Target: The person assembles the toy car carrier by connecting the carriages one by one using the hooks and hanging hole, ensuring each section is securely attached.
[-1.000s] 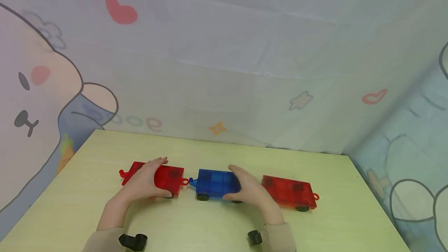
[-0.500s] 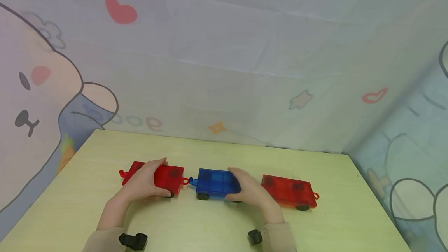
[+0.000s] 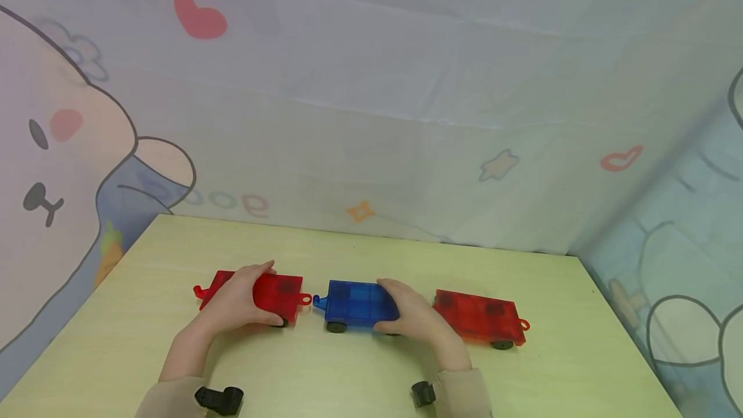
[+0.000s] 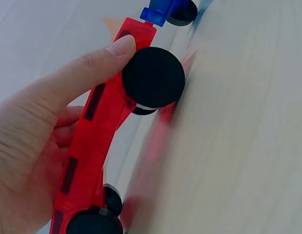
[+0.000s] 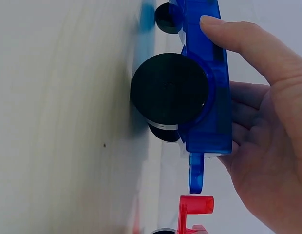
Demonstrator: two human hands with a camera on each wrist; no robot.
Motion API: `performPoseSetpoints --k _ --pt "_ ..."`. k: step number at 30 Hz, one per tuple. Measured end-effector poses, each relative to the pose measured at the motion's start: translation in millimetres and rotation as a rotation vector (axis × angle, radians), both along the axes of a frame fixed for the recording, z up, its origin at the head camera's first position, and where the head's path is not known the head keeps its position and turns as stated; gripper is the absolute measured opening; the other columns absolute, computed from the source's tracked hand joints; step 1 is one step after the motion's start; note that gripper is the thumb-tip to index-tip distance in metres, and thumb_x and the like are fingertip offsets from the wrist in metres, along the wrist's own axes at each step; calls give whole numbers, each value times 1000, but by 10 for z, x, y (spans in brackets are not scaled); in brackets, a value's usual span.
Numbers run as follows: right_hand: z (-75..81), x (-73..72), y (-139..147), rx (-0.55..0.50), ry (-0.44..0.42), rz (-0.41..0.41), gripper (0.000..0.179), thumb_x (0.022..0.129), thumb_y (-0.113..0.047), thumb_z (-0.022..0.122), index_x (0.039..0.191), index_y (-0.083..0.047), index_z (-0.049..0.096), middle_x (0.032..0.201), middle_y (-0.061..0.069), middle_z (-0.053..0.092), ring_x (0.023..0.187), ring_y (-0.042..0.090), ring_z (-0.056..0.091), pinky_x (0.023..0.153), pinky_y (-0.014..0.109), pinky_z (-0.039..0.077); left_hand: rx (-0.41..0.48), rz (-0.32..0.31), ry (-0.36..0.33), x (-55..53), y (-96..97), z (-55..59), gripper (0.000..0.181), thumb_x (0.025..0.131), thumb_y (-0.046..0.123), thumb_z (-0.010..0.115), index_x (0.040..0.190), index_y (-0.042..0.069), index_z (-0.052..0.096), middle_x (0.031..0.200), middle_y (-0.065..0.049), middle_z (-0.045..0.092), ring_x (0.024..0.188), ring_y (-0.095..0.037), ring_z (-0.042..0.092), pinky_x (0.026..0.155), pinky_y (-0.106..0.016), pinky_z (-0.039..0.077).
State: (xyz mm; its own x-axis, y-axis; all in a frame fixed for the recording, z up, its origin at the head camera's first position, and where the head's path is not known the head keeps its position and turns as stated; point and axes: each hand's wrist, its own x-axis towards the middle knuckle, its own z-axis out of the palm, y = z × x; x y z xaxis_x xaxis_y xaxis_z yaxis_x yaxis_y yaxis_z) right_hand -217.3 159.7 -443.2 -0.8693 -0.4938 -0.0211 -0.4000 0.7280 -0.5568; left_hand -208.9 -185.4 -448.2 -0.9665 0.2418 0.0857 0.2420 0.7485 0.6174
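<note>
My left hand point(image 3: 232, 302) grips a translucent red toy train car point(image 3: 281, 294) with black wheels, fingers over the far side and thumb on the near side. A hook sticks out at its left end, a ring at its right. The right hand point(image 3: 413, 311) holds a similar blue car point(image 3: 360, 302) by its right part. The blue hook point(image 3: 319, 302) lies right at the red ring point(image 3: 305, 300); whether they are linked I cannot tell. In the right wrist view the blue ring point(image 5: 196, 175) is just apart from the red hook point(image 5: 197, 204) of another car.
A second red car point(image 3: 478, 318) stands on the pale wooden table point(image 3: 325, 379) to the right, partly behind the right hand. A printed cloth point(image 3: 377, 115) hangs along the table's back edge. Black wrist cameras point(image 3: 220, 400) sit at both sleeves.
The left hand and its red car have shifted slightly left, the car's left end turning a little toward me. The right hand, blue car and other red car stay nearly still.
</note>
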Motion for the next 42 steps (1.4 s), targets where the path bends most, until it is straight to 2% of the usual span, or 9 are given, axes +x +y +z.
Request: performPoseSetpoints --k 15,33,42 --pt "20 19 -4 6 -11 11 76 84 -23 76 147 0 40 152 19 41 141 37 37 113 55 34 66 -18 38 -12 -29 -19 101 65 38 90 144 -2 40 133 -16 56 121 -37 48 91 -53 53" --pt "22 25 -17 16 18 44 75 85 -24 76 147 1 39 152 19 40 142 37 37 115 56 30 75 -36 16 -6 25 0 102 64 38 90 144 -1 39 132 -15 54 119 -34 49 85 -47 56" --pt "13 18 -31 23 12 50 75 86 -24 75 148 -1 39 154 19 38 144 36 34 115 55 31 60 -45 20 -11 36 -2 103 64 40 90 144 -1 39 132 -14 54 119 -33 49 88 -49 55"
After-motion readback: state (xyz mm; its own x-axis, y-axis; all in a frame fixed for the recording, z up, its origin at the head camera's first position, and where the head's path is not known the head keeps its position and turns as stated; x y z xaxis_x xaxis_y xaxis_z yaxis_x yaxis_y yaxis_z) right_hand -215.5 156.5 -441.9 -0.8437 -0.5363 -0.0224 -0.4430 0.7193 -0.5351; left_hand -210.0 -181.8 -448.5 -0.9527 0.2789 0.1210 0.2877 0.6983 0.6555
